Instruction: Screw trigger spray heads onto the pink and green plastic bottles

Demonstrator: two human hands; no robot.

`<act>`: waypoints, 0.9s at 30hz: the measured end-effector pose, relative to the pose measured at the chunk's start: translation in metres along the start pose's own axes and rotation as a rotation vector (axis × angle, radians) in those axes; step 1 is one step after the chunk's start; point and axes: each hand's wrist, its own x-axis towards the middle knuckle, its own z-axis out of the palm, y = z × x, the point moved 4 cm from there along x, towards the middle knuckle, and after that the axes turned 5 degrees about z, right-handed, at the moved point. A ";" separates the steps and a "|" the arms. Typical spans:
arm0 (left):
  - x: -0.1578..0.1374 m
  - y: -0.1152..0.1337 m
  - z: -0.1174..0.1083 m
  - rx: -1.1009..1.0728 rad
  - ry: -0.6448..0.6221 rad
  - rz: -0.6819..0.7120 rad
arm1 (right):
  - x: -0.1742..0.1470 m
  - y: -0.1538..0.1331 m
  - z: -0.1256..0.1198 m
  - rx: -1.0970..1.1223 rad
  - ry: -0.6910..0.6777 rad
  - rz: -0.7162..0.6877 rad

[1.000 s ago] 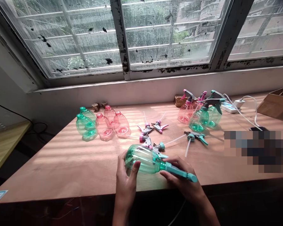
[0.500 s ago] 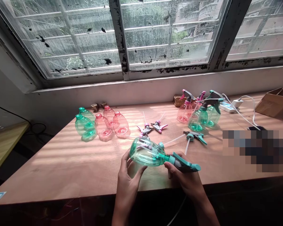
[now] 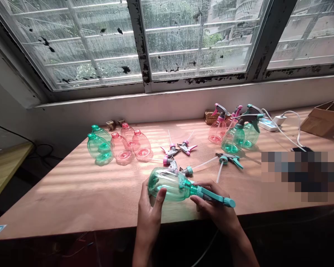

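A clear green spray bottle (image 3: 169, 185) lies sideways in the air over the near part of the table, its base to the left. Around that base my left hand (image 3: 153, 200) is closed, thumb across the near side. My right hand (image 3: 211, 200) grips the neck end, fingers at the collar of the teal and grey trigger head (image 3: 215, 196). The head sits on the bottle's mouth; whether it is fully tight I cannot tell. Just behind the bottle lie a loose teal-collared spray head (image 3: 187, 170) and a pink-collared spray head (image 3: 171, 162).
Open green bottles (image 3: 99, 148) and pink bottles (image 3: 140, 146) stand at the back left. More loose spray heads (image 3: 187, 147) lie mid-table, one teal (image 3: 229, 160) farther right. Bottles with heads fitted (image 3: 233, 137) stand back right, near a power strip (image 3: 268, 124) and cardboard box (image 3: 324, 118).
The bottle has come slightly down and left and has rolled, so its trigger head is turned differently. My left thumb has moved up onto the bottle's side, and my right fingers have shifted around the collar.
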 end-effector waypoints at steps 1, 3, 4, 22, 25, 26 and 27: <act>0.000 0.000 0.001 -0.015 -0.012 0.005 | 0.000 -0.001 0.000 0.018 0.020 0.002; -0.001 0.000 0.002 -0.052 -0.045 0.006 | 0.000 -0.003 0.000 0.051 0.064 0.003; -0.001 -0.002 0.002 -0.071 -0.062 0.003 | -0.001 -0.004 0.001 0.062 0.082 0.003; -0.004 -0.011 -0.001 0.058 -0.115 0.050 | 0.001 -0.001 0.000 0.037 0.048 -0.010; -0.003 -0.002 -0.002 -0.012 -0.070 0.034 | 0.001 0.000 0.000 0.020 0.033 -0.029; -0.003 -0.001 -0.002 -0.028 -0.031 0.012 | 0.001 0.000 0.000 0.011 0.027 -0.029; -0.003 0.000 -0.003 -0.030 0.012 -0.012 | 0.002 0.001 0.000 0.004 0.022 -0.025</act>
